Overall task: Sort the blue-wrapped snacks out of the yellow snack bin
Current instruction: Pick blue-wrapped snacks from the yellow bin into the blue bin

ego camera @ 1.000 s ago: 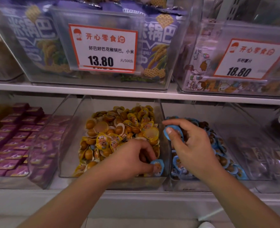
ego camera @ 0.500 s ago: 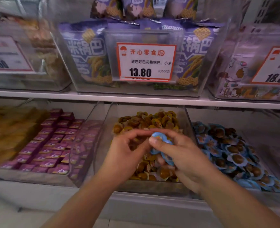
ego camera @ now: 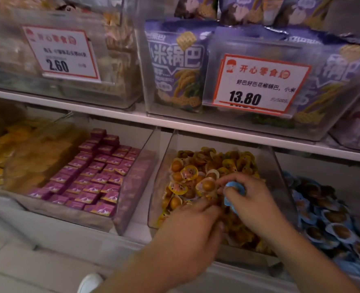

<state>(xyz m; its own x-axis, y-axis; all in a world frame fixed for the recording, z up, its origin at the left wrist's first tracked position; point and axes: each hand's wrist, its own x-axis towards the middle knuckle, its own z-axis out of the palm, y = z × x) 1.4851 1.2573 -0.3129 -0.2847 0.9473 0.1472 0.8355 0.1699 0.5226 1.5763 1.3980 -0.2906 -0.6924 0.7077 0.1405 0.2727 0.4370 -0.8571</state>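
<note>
Head view looks down on a clear plastic bin heaped with round yellow-wrapped snacks [ego camera: 206, 176], the yellow snack bin of the task, sitting on the lower white shelf [ego camera: 132, 229]. Over its right half the right hand [ego camera: 251, 199] pinches a small round blue-wrapped snack [ego camera: 234, 188] between thumb and curled fingers [ego camera: 227, 180], and a second scrap of blue wrapper seems to peek out beneath the palm. The left hand [ego camera: 187, 233] reaches into the heap just beside it, its fingers bent down among the yellow pieces; whether they hold anything I cannot tell, since motion blur smears them. Just to the right, across the shared transparent wall, lies the neighbouring clear bin of blue-wrapped snacks [ego camera: 331, 218]. That bin lies directly to the right of the held piece, so the right hand is the nearer one to carry it over the divider.
</note>
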